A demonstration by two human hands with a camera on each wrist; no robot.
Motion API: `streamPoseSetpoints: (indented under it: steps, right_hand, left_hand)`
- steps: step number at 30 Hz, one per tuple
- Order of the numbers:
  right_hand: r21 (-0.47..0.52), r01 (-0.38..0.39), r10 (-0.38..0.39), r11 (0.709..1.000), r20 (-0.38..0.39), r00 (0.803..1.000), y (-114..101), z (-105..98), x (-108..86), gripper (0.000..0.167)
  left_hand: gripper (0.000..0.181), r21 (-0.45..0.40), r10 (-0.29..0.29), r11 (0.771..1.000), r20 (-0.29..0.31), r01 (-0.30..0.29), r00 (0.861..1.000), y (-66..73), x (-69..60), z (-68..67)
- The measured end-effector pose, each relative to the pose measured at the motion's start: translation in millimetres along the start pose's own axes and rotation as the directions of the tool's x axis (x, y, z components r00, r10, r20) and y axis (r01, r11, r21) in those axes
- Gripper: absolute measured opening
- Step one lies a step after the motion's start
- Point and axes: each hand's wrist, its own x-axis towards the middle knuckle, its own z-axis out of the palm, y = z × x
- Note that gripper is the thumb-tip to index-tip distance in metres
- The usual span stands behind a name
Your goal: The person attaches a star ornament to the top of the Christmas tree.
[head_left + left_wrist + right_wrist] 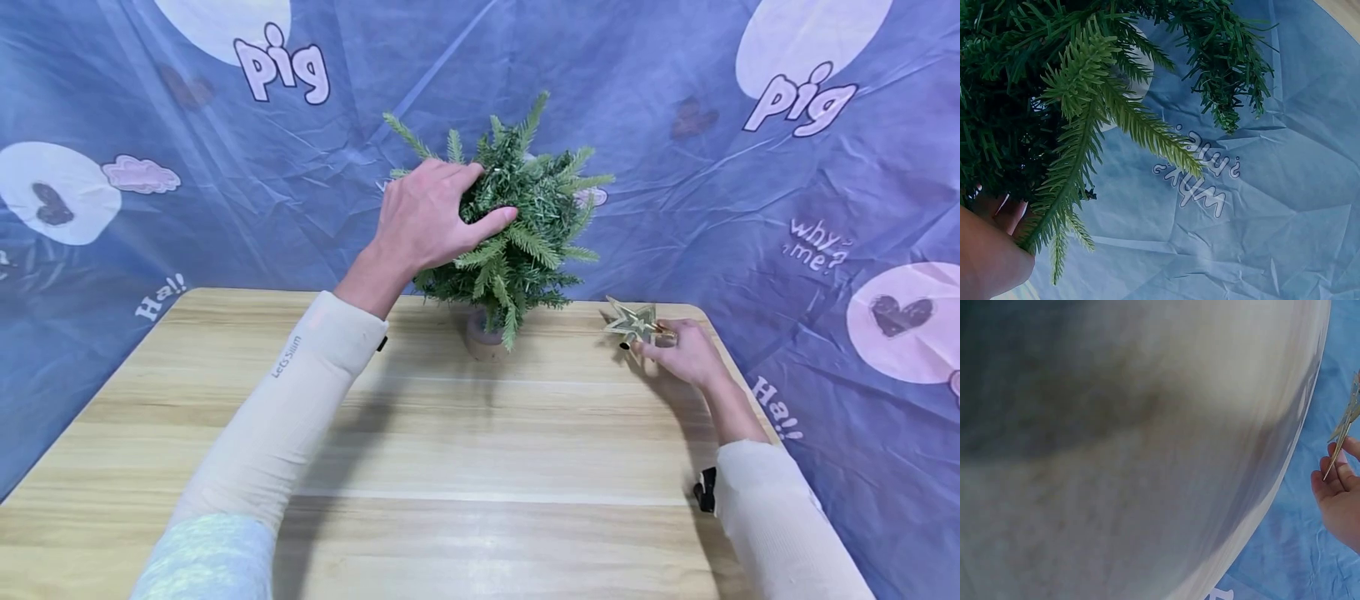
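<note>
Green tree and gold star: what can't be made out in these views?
Head: the left grip's far fingers, behind its knuckles and the green tree.
Head: part of the tree's base, behind a hanging sprig.
Left wrist: most of that grip, past the left edge.
Right wrist: part of the gold star, past the right edge; tabletop grain, blurred.

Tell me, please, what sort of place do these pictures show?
Probably an indoor tabletop set up for filming, though the wider room is not visible. A wood-grain table stands before a wrinkled, printed blue sheet, with a small artificial-looking tree on it.
</note>
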Motion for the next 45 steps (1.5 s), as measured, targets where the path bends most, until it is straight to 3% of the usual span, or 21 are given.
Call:
streamPoseSetpoints:
  steps: [7, 12, 17, 29, 45]
  right_hand:
    - [0.015, 0.006, -0.006, 1.000, -0.004, 1.000, -7, -5, -1.0, 0.084]
    - [0.012, 0.051, -0.050, 0.999, -0.057, 0.997, -12, -9, -2.8, 0.079]
    - [0.010, 0.039, -0.038, 0.999, -0.096, 0.995, -18, -12, -5.2, 0.079]
    - [0.015, -0.021, 0.022, 1.000, -0.051, 0.998, -25, -21, -6.8, 0.089]
    - [0.004, 0.005, -0.005, 1.000, -0.084, 0.996, -37, -26, -8.3, 0.087]
  left_hand:
    - [0.088, 0.007, 0.000, 1.000, -0.014, 0.000, 1.000, 0.2, -0.3, -0.2]
    - [0.088, 0.013, 0.001, 1.000, -0.019, -0.001, 1.000, 0.4, -1.0, -0.3]
    - [0.088, 0.017, 0.001, 1.000, -0.013, -0.001, 1.000, 0.7, -1.2, -0.8]
    - [0.089, 0.015, 0.012, 1.000, -0.014, -0.012, 1.000, 1.2, -0.1, -0.8]
    - [0.088, 0.010, 0.014, 1.000, -0.026, -0.014, 1.000, 0.5, 0.7, 0.4]
